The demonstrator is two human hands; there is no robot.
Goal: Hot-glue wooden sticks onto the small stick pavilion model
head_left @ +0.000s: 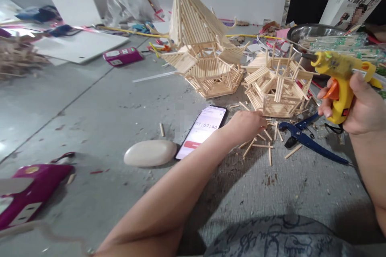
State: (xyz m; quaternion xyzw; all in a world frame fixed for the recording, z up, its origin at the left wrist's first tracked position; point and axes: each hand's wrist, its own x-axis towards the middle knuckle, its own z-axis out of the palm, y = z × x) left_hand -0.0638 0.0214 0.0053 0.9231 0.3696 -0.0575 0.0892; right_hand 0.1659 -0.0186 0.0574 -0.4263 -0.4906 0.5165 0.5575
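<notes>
My right hand is wrapped round the handle of a yellow hot glue gun, fingers at its orange trigger. The nozzle points left, above the smaller stick model, a many-sided frame of wooden sticks. My left hand is low at the front left of that model, over loose short wooden sticks. Its fingers look curled together, and what they hold, if anything, is hidden. Below the glue gun lie blue-handled cutters. Behind stands a larger stick model with a tall pointed roof.
A phone showing a timer leans against a pale rounded object left of my forearm. Purple power strips lie on the grey floor. A metal bowl and bagged sticks are at back right. Scraps line the wall.
</notes>
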